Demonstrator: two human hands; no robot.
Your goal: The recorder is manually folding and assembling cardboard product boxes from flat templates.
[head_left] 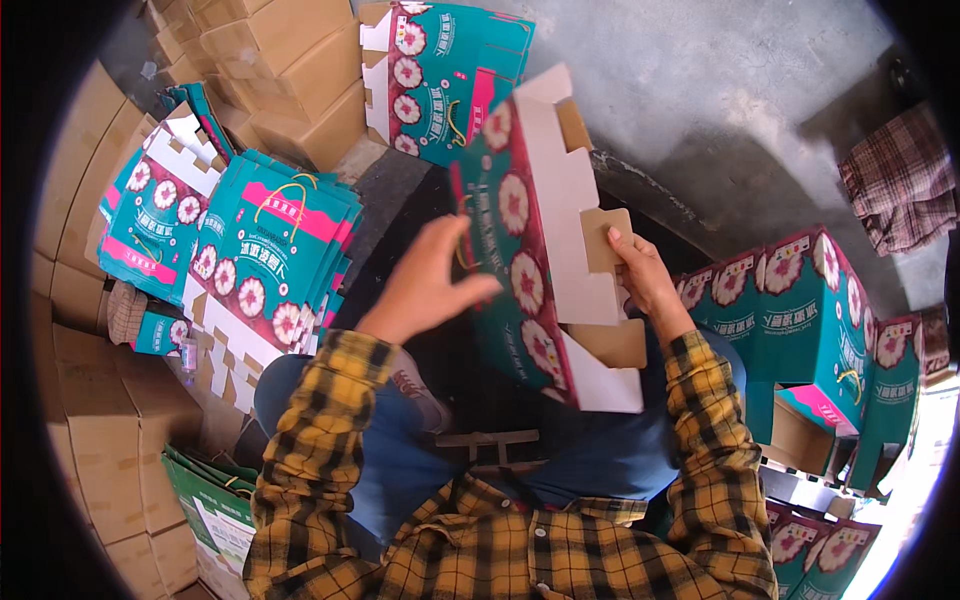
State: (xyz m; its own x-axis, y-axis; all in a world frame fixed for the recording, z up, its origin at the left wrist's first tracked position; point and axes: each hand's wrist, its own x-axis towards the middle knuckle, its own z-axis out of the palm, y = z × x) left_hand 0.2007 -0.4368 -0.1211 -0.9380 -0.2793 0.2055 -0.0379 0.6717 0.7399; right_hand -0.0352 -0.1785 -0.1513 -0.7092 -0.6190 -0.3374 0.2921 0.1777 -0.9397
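The carton [530, 250] is a teal gift box with flower prints, not yet fully folded, and it is held up in front of the person, above the knees. Its white inside and brown flaps face to the right. The left hand [425, 285] lies against the printed side of the carton; its fingers are stretched and only lightly bent, so this grip is open and presses flat on the surface. The right hand [640, 275] is on the other side. Its thumb and fingers pinch a brown flap [603, 240] at the carton's edge, so this grip is closed on the flap.

The person sits and wears a yellow and black checked shirt and blue trousers. To the left, just beside the knee, a stack [265, 260] of flat cartons of the same kind leans, with white cut flaps at its lower end. More flat cartons [445, 75] stand behind the held one. On the right, finished boxes [800, 300] stand close together on the floor. Plain brown boxes [280, 60] are piled at the top left and along the left side. The floor [700, 90] is grey concrete.
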